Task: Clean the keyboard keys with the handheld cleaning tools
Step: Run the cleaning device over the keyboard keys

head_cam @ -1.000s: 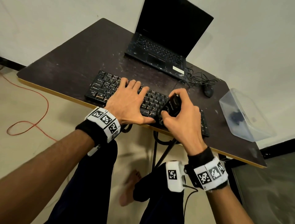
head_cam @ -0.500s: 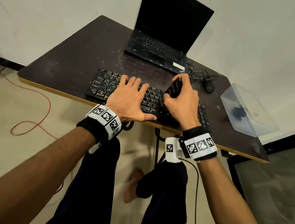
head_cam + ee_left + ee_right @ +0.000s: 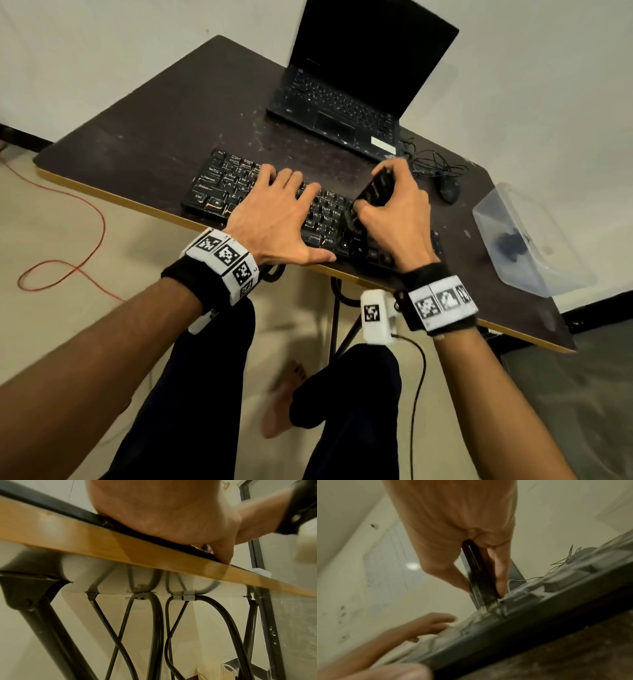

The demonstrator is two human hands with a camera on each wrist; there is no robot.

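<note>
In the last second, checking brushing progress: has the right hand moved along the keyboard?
Yes. The right hand with the brush moved away from the table's near edge, toward the laptop.

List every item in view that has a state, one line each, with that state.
Laptop: lid open, screen dark.
Keyboard: flat on the table, held down.
Left hand: fingers spread, pressing the keyboard.
Right hand: gripping the cleaning brush, tip on the keys.
Plastic container: lying on the table.
</note>
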